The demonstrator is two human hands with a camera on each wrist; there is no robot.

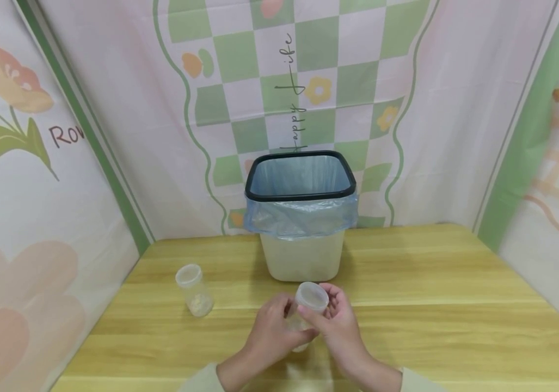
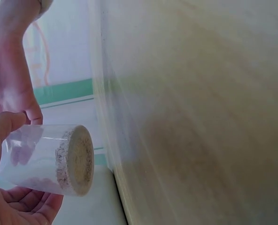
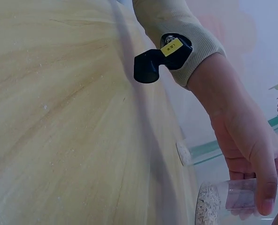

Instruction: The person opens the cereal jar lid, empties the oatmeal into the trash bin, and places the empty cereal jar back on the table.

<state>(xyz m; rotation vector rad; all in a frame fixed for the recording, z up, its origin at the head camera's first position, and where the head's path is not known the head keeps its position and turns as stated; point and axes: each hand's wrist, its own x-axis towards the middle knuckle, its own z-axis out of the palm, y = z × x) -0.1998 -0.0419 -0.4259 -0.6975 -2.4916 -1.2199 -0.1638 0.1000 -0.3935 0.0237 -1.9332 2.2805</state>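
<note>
Checkered green-and-white cloth (image 1: 240,60) hangs at the back of the head view, with a wood-look surface (image 1: 455,316) below and a pale bin (image 1: 303,256) in a blue liner (image 1: 303,218) around the middle. All the action's at lower middle: a clear jar (image 2: 50,157) is held lid-up in front of the bin, and going by the left wrist view its base is off the surface. Left grip (image 1: 274,329) is wrapped round the body, thumb across the near side, while the right grip (image 1: 340,321) is closed to about the width of the lid (image 1: 312,296), thumb at the near edge, fingers on the far side. My read: it's a lid-handling step, though whether it's being loosened, tightened or just steadied, I honestly can't tell. Next bit probably calls for a firm left hold, a light pinch up top, and keeping the jar upright so the pale flakes (image 2: 61,164) at the bottom stay put. Second jar (image 1: 193,291) stands off to the left of the frame. Annoying parts: both grips cover much of the jar from above, the right wrist view chops it off at lower right, and those flakes are too blurry to identify.
</note>
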